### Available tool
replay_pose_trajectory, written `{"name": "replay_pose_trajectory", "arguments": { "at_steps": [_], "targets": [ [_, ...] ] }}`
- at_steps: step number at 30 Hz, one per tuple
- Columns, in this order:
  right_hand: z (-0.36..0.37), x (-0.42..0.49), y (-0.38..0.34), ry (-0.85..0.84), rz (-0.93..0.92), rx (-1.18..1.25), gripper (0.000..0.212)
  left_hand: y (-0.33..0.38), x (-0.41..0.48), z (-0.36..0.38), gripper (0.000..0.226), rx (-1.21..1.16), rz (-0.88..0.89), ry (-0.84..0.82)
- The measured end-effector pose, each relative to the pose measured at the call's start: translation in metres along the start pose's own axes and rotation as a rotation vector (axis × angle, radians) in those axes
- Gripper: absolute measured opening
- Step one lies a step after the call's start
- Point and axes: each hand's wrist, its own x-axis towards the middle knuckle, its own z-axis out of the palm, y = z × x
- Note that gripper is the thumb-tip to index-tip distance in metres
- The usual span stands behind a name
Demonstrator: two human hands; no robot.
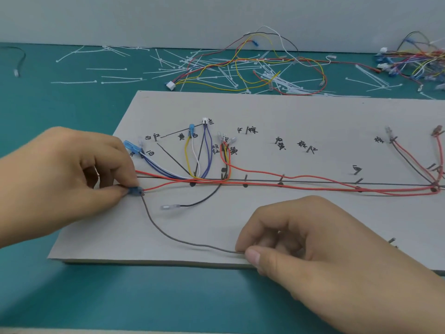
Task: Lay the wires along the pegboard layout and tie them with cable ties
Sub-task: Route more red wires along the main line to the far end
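A grey pegboard (289, 112) with drawn lines, pegs and handwritten labels lies on the teal table. Red wires (313, 186), plus blue, white, yellow and purple ones (192, 153), run along its layout. My left hand (72, 174) pinches a blue terminal (135, 190) at the board's left end. From that terminal a grey-brown wire (168, 235) curves down and right to my right hand (301, 239), which pinches it near the board's front edge. A loose black wire (204, 201) with a clear terminal lies between the hands.
Many white cable ties (115, 68) are scattered on the table behind the board. A loose harness of red, yellow and white wires (240, 66) lies there too, with another wire bundle (414, 61) at the far right. A short black wire (20, 59) sits far left.
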Motion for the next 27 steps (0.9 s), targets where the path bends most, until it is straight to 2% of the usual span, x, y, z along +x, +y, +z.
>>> {"name": "replay_pose_trajectory", "arguments": {
  "at_steps": [14, 18, 22, 25, 27],
  "targets": [
    [-0.021, -0.009, 0.013, 0.131, 0.071, -0.055, 0.012, 0.053, 0.006, -0.001, 0.027, -0.001, 0.002, 0.061],
    [-0.024, -0.011, 0.014, 0.142, 0.108, -0.094, 0.011, 0.097, 0.02, -0.008, 0.035, 0.016, 0.1, 0.071],
    [-0.022, -0.009, 0.016, 0.195, 0.141, -0.164, 0.014, 0.149, 0.039, -0.002, 0.027, -0.025, 0.178, 0.158],
    [-0.024, -0.009, 0.02, 0.273, 0.163, -0.245, 0.026, 0.187, 0.049, 0.016, 0.012, -0.078, 0.213, 0.09],
    [-0.026, -0.012, 0.023, 0.294, 0.154, -0.255, 0.027, 0.203, 0.054, 0.025, 0.013, -0.089, 0.164, -0.025]
  ]
}}
